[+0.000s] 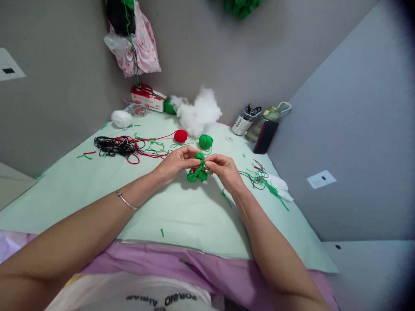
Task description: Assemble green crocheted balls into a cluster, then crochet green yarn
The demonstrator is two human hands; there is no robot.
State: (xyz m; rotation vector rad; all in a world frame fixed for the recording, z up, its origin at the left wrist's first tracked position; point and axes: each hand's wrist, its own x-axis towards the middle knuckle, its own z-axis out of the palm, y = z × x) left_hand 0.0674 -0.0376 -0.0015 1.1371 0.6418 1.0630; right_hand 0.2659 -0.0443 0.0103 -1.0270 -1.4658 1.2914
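Observation:
Both hands meet over the middle of the pale green table [97, 181]. Between them is a small green crocheted piece [197, 171] made of several round lobes with bits of red in it. My left hand [177, 164] pinches its top with thumb and fingers. My right hand [223, 169] is closed on its right side, fingers curled. A silver bangle [126, 200] is on my left wrist. Behind the hands lie a green yarn ball [205, 141] and a red yarn ball [180, 136].
A tangle of black, red and green yarn [121, 147] lies at the left. White stuffing [199, 113], a white ball [121, 118], a red-and-white box [147, 99], a jar of tools [243, 121], a bottle and a dark phone [266, 136] stand along the back. Yarn scraps [264, 179] lie at the right.

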